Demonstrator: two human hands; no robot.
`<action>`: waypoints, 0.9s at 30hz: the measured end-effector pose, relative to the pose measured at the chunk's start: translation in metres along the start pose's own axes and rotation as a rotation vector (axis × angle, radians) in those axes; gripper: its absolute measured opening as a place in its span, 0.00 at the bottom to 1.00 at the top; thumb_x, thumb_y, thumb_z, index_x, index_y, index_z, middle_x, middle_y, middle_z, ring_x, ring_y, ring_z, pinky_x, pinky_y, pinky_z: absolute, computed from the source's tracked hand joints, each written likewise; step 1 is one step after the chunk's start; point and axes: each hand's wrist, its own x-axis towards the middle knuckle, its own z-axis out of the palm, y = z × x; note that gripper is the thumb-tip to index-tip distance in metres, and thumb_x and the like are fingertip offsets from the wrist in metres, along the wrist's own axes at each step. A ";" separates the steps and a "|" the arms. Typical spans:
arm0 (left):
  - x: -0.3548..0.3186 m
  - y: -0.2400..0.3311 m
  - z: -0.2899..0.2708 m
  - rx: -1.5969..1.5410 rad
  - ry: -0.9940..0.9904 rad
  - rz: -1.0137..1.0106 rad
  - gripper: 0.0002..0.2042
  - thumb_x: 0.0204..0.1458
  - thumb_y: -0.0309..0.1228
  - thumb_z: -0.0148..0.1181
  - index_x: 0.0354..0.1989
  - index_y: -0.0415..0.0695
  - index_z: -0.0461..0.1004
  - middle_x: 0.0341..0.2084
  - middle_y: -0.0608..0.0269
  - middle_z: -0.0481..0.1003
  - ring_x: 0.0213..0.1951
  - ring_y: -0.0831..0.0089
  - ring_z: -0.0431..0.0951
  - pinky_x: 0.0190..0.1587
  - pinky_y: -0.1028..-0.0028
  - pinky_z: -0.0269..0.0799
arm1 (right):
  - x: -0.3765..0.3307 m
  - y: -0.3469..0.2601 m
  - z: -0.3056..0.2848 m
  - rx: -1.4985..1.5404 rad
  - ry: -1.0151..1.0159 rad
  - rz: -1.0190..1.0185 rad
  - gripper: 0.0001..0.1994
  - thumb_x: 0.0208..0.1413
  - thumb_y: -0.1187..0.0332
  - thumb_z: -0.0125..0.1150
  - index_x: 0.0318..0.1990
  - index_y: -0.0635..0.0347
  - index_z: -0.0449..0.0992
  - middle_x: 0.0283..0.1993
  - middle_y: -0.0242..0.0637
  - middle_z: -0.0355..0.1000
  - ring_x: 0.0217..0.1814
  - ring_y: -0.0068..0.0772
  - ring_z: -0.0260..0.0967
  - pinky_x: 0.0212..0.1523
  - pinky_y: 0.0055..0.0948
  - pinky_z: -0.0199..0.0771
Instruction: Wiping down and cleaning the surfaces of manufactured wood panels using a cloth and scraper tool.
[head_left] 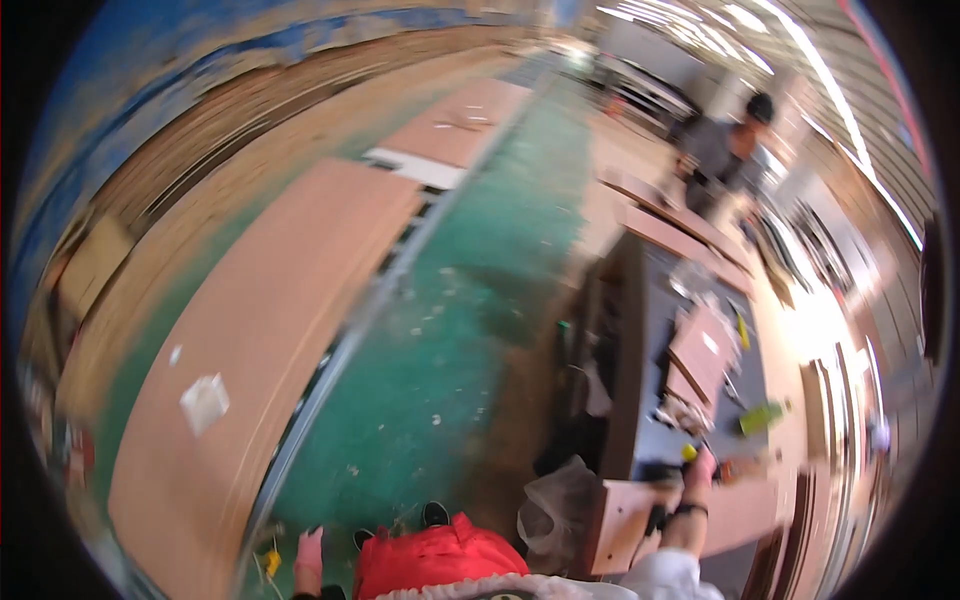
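Note:
My left hand (309, 552), in a pink glove, hangs low beside my red apron (440, 560). A small yellow object (271, 562) shows just left of it, apart from it, too blurred to name. My right hand (700, 470), also pink-gloved, reaches onto the near end of a dark-topped workbench (655, 350). A small yellow-green object (689, 453) touches or lies beside its fingertips. Motion smears the fingers of both hands. Just beyond my right hand, brown board pieces (700, 350) and a green bottle (762, 418) lie on the bench.
Long brown panels (270, 330) rest on a metal-edged roller conveyor to the left. A green floor (430, 370) runs between conveyor and bench. A clear plastic bag (558, 510) hangs at the bench's near corner. Another person (725, 155) stands at the bench's far end, near stacked boards (690, 235).

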 end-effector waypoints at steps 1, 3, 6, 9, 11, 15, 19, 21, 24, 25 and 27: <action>-0.006 0.049 -0.009 -0.321 0.058 -0.137 0.17 0.52 0.37 0.51 0.41 0.35 0.73 0.36 0.53 0.75 0.39 0.63 0.73 0.45 0.69 0.65 | -0.001 -0.013 0.004 0.166 -0.169 0.062 0.14 0.49 0.59 0.56 0.35 0.62 0.73 0.30 0.35 0.70 0.33 0.31 0.69 0.36 0.33 0.70; -0.035 0.058 -0.026 -0.337 0.138 -0.223 0.17 0.51 0.38 0.51 0.41 0.35 0.72 0.36 0.52 0.75 0.39 0.63 0.73 0.45 0.70 0.66 | -0.074 -0.062 0.055 -0.565 0.065 0.017 0.24 0.48 0.65 0.60 0.52 0.67 0.66 0.48 0.37 0.68 0.42 0.32 0.67 0.43 0.32 0.70; -0.031 0.058 -0.039 -0.679 0.136 -0.364 0.15 0.51 0.36 0.53 0.40 0.38 0.73 0.31 0.65 0.74 0.35 0.76 0.71 0.40 0.74 0.66 | -0.191 -0.076 0.111 -0.161 -0.290 -0.347 0.27 0.49 0.71 0.58 0.57 0.68 0.60 0.52 0.41 0.66 0.45 0.32 0.66 0.46 0.29 0.69; -0.038 0.038 -0.056 -0.675 0.112 -0.373 0.18 0.53 0.37 0.51 0.45 0.35 0.71 0.36 0.66 0.74 0.38 0.77 0.71 0.43 0.77 0.65 | -0.351 -0.065 0.202 -0.522 -0.846 -0.497 0.29 0.41 0.79 0.55 0.56 0.70 0.61 0.49 0.39 0.65 0.44 0.29 0.64 0.49 0.28 0.64; -0.047 0.044 -0.084 -0.767 0.114 -0.319 0.19 0.53 0.37 0.52 0.49 0.36 0.69 0.39 0.66 0.74 0.40 0.77 0.71 0.45 0.78 0.65 | -0.488 -0.048 0.237 -0.631 -1.275 -0.544 0.21 0.38 0.80 0.54 0.46 0.66 0.68 0.39 0.31 0.67 0.39 0.25 0.63 0.43 0.24 0.65; -0.086 0.057 -0.146 -1.370 0.254 -0.105 0.20 0.50 0.28 0.55 0.52 0.37 0.66 0.41 0.64 0.72 0.40 0.79 0.69 0.45 0.77 0.65 | -0.672 0.023 0.255 -0.636 -2.107 -0.961 0.26 0.37 0.69 0.65 0.49 0.61 0.67 0.37 0.44 0.67 0.35 0.45 0.68 0.36 0.32 0.70; -0.122 0.050 -0.212 -1.620 0.333 0.155 0.20 0.49 0.24 0.55 0.53 0.37 0.65 0.39 0.63 0.73 0.40 0.79 0.70 0.44 0.77 0.67 | -0.808 0.049 0.245 -0.424 -2.471 -1.386 0.27 0.36 0.64 0.66 0.48 0.59 0.68 0.32 0.39 0.66 0.30 0.42 0.68 0.30 0.35 0.69; -0.134 0.022 -0.220 -1.455 0.575 -0.110 0.19 0.49 0.23 0.55 0.51 0.36 0.66 0.37 0.64 0.74 0.39 0.79 0.72 0.44 0.77 0.69 | -0.850 0.059 0.240 -0.432 -2.574 -1.448 0.26 0.36 0.63 0.66 0.47 0.59 0.69 0.32 0.38 0.66 0.31 0.42 0.68 0.30 0.35 0.69; -0.147 0.005 -0.236 -1.708 0.889 -0.250 0.16 0.49 0.24 0.56 0.48 0.34 0.68 0.34 0.63 0.75 0.35 0.78 0.74 0.38 0.78 0.72 | -0.896 0.078 0.238 -0.463 -2.713 -1.567 0.25 0.38 0.63 0.65 0.46 0.60 0.68 0.35 0.40 0.66 0.32 0.44 0.68 0.32 0.38 0.70; -0.151 -0.001 -0.244 -1.779 0.964 -0.335 0.15 0.49 0.24 0.56 0.46 0.33 0.69 0.33 0.63 0.75 0.33 0.79 0.74 0.36 0.78 0.72 | -0.911 0.086 0.240 -0.477 -2.763 -1.620 0.25 0.39 0.63 0.64 0.47 0.61 0.67 0.37 0.41 0.66 0.33 0.46 0.67 0.34 0.39 0.70; -0.153 -0.015 -0.255 -1.853 1.049 -0.348 0.13 0.50 0.24 0.56 0.44 0.32 0.70 0.32 0.62 0.75 0.32 0.79 0.74 0.34 0.79 0.72 | -0.935 0.108 0.240 -0.460 -2.826 -1.603 0.26 0.40 0.64 0.63 0.48 0.63 0.65 0.41 0.44 0.65 0.35 0.49 0.67 0.35 0.41 0.69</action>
